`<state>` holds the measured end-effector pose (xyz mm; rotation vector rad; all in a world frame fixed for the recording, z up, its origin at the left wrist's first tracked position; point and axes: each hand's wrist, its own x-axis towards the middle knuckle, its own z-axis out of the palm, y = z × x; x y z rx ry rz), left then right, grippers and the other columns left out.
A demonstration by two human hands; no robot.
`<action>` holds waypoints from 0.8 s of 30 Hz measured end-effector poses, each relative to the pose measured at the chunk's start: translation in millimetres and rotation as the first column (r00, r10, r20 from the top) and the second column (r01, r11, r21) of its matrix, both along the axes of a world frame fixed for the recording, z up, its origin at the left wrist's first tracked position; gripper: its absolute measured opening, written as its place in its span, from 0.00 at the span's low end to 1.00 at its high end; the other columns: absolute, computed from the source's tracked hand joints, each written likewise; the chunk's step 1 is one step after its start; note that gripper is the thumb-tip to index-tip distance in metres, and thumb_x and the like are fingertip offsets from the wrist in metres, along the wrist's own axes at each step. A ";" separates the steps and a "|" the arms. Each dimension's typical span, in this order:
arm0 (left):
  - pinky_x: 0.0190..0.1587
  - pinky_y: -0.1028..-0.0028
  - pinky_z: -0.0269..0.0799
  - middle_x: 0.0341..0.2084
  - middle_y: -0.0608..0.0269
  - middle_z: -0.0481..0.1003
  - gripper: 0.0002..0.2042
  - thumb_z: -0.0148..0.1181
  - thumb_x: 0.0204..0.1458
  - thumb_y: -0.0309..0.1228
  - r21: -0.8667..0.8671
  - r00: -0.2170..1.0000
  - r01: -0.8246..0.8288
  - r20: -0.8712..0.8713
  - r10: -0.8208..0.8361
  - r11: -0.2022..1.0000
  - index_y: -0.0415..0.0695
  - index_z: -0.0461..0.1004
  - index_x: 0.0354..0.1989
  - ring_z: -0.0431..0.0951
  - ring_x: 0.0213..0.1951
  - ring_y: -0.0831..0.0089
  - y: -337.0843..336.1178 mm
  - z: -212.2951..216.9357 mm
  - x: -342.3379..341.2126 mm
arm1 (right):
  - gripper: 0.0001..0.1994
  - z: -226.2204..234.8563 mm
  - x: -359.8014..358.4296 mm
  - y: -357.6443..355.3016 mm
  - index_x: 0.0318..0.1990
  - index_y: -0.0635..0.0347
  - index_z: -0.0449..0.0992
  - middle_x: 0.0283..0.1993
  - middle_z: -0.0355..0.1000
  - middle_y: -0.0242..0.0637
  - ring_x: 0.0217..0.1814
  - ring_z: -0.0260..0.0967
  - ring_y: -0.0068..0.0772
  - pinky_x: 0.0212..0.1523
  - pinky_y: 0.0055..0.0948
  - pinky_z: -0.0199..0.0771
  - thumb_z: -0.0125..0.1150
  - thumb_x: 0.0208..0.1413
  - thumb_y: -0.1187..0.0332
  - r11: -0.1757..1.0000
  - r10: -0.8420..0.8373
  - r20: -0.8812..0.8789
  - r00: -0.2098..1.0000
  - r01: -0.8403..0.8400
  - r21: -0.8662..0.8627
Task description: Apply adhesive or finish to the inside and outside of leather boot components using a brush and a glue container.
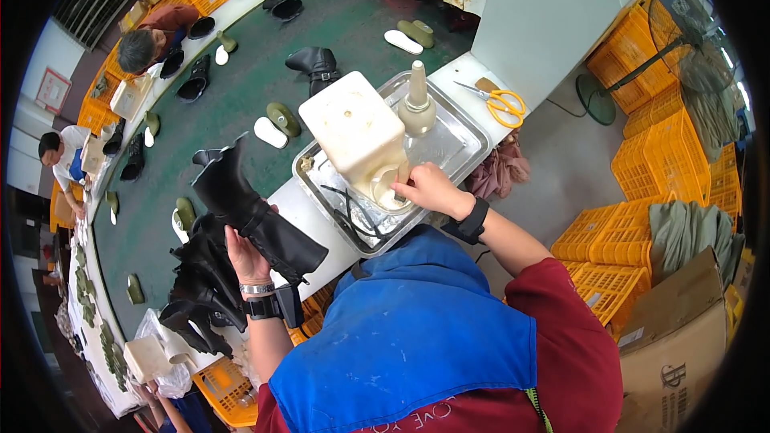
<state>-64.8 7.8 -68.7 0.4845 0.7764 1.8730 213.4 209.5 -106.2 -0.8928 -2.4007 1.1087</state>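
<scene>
My left hand (248, 260) is closed round a tall black boot (263, 215), held tilted over the bench edge. My right hand (435, 190) is pinched at the rim of a small pale cup (387, 183) in a metal tray (469, 162). A thin piece shows between those fingers, too small to name. Beside the cup stands a white boxy container (351, 122). Behind it is a beige bottle with a tapered nozzle (416, 104). Dark strips (346, 212) lie in the tray. More black boots (204, 281) are heaped left of my left hand.
Orange-handled scissors (504, 106) lie right of the tray. A green conveyor (233, 104) carries boots, white insoles (270, 133) and olive pieces (282, 119). Orange crates (605, 232), a cardboard box (670, 345) and a fan (597, 99) stand at right. Other people work along the far left side.
</scene>
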 end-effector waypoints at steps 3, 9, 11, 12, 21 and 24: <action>0.47 0.59 0.67 0.49 0.52 0.65 0.40 0.52 0.40 0.60 0.009 0.999 -0.045 0.022 0.045 0.999 0.37 0.58 0.54 0.69 0.45 0.57 -1.8 -13.8 -2.9 | 0.15 5.7 -1.0 1.3 0.24 0.68 0.74 0.21 0.69 0.52 0.25 0.68 0.50 0.28 0.38 0.68 0.57 0.46 0.61 0.998 0.041 0.023 0.999 -0.042 0.045; 0.29 0.70 0.71 0.30 0.60 0.68 0.43 0.55 0.29 0.65 -0.145 0.972 0.154 -0.153 -0.176 0.977 0.38 0.61 0.46 0.70 0.27 0.68 1.1 -2.7 3.4 | 0.12 19.4 20.3 19.3 0.27 0.67 0.74 0.22 0.71 0.48 0.23 0.70 0.42 0.26 0.34 0.68 0.58 0.45 0.65 0.987 0.028 0.042 0.999 -0.021 -0.158; 0.26 0.68 0.71 0.29 0.58 0.68 0.39 0.61 0.31 0.60 -0.210 0.942 0.306 -0.076 -0.327 0.929 0.39 0.63 0.45 0.71 0.25 0.67 -1.5 -21.1 -5.8 | 0.13 21.5 26.6 26.8 0.28 0.69 0.74 0.21 0.71 0.41 0.21 0.68 0.32 0.24 0.31 0.67 0.58 0.46 0.64 0.961 -0.056 -0.059 0.997 0.038 -0.273; 0.39 0.65 0.67 0.39 0.56 0.67 0.32 0.56 0.40 0.53 -0.197 0.959 0.273 -0.026 -0.283 0.942 0.41 0.62 0.49 0.70 0.37 0.65 -9.7 -52.3 -17.8 | 0.13 28.2 27.3 31.7 0.29 0.67 0.74 0.21 0.69 0.32 0.20 0.64 0.20 0.21 0.23 0.64 0.56 0.50 0.63 0.939 -0.073 -0.100 0.992 0.034 -0.343; 0.55 0.69 0.58 0.52 0.58 0.63 0.25 0.58 0.46 0.28 -0.042 0.778 0.623 -0.072 -0.624 0.781 0.42 0.60 0.55 0.64 0.52 0.70 45.9 1.8 38.1 | 0.11 141.7 0.9 25.1 0.33 0.64 0.74 0.20 0.67 0.28 0.18 0.59 0.12 0.20 0.12 0.59 0.51 0.55 0.64 0.854 -0.217 -0.455 0.864 -0.058 -0.517; 0.55 0.67 0.59 0.52 0.56 0.63 0.22 0.50 0.50 0.35 -0.214 0.732 0.625 -0.172 -0.659 0.751 0.42 0.61 0.54 0.65 0.52 0.68 49.5 -2.2 42.1 | 0.08 158.7 -14.8 8.3 0.33 0.64 0.74 0.22 0.69 0.28 0.21 0.63 0.14 0.24 0.14 0.63 0.53 0.53 0.67 0.879 -0.096 -0.470 0.877 -0.147 -0.454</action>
